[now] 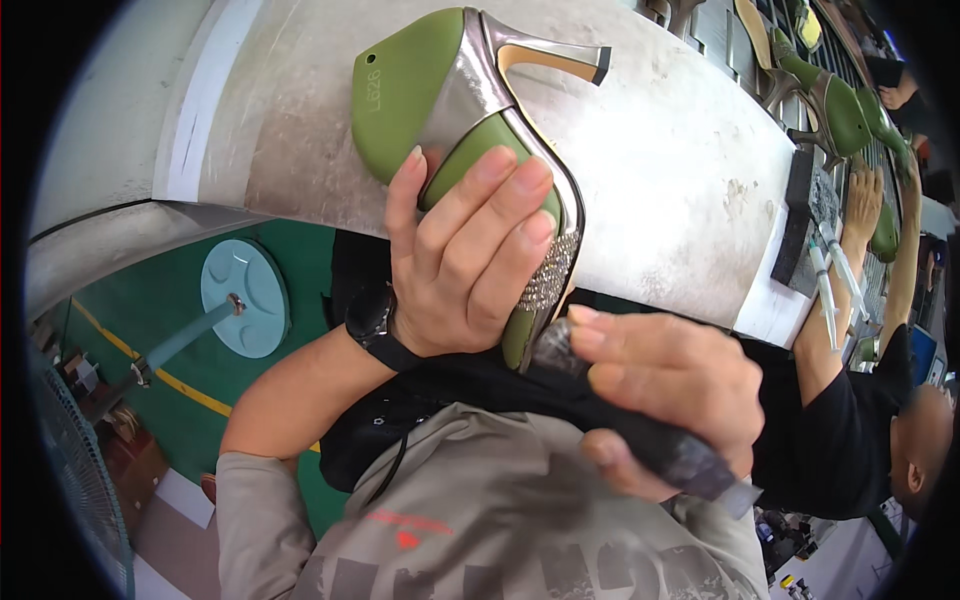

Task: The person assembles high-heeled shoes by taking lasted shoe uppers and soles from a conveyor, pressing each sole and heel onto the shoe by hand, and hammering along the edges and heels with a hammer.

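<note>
A metallic bronze-silver high-heeled shoe [466,102] sits on a green plastic last [402,95], lying on its side with the heel at the top and the toe toward me. A band of small sparkling stones [553,274] crosses its front part. My left hand [465,245] is wrapped over the shoe's side, fingers pressed on the green last and the upper. In my right hand [680,375] is a dark tool with a tape-wrapped handle [665,450]. Its rounded end is close to the toe; whether they touch I cannot tell. Motion blurs this hand slightly.
Under the shoe's heel end is a pale, stained worktable [660,180]. At its right stand a dark block [798,215] and syringes [828,290]. Beyond, a co-worker's hand [862,205] is near more shoes on green lasts [838,112]. A light-blue round base [245,300] stands on the left.
</note>
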Motion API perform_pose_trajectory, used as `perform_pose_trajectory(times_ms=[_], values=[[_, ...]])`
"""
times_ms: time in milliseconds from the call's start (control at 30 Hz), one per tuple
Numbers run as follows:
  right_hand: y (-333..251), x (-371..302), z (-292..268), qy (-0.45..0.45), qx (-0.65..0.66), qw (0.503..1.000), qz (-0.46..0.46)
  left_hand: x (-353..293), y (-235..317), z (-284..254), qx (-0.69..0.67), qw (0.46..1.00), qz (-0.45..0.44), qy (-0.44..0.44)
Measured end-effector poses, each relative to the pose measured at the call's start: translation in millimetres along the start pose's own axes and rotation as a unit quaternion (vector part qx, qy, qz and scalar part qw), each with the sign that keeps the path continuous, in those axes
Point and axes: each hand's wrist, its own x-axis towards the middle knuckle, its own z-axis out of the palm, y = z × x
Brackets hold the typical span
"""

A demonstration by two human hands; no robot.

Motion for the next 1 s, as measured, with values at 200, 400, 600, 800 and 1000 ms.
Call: perform_pose_trajectory(times_ms=[200, 400, 600, 800, 1000], values=[[-10.4, -36.5, 22.2, -0.012, -0.023, 0.998, 0.053, 3.4, 2.9, -2.7, -0.037, 0.999, 0.006, -0.036], [-17.2, -36.0, 1.2, 0.186, 0.203, 0.947, 0.167, -9.5, 14.2, 0.7, -0.056, 0.998, -0.022, 0.013], [-3.0, -13.3, -7.0, 0.154, 0.201, 0.942, 0.22, -20.3, 13.2, 14.2, -0.044, 0.998, 0.0, 0.053], [3.7, 15.7, -21.8, 0.132, 0.254, 0.914, 0.288, -23.1, 4.3, 15.8, -0.042, 0.997, 0.009, 0.064], [21.7, 72.6, -39.3, 0.064, 0.172, 0.891, 0.416, -20.6, 2.2, 19.6, -0.021, 0.996, 0.017, 0.089]])
